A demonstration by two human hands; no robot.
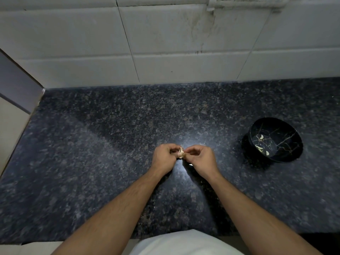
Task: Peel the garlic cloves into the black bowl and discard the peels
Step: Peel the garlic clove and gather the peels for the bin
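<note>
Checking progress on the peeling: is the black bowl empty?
No. The black bowl already holds several pale peeled cloves on its bottom.

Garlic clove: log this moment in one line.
left hand: holds garlic clove | right hand: pinches its peel | black bowl: several peeled cloves

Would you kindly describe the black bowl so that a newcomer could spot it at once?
Start at the dark speckled countertop below the white tiled wall. The black bowl stands on its right side, apart from the hands. Thin pale veins cross it, and several peeled garlic cloves lie inside.
</note>
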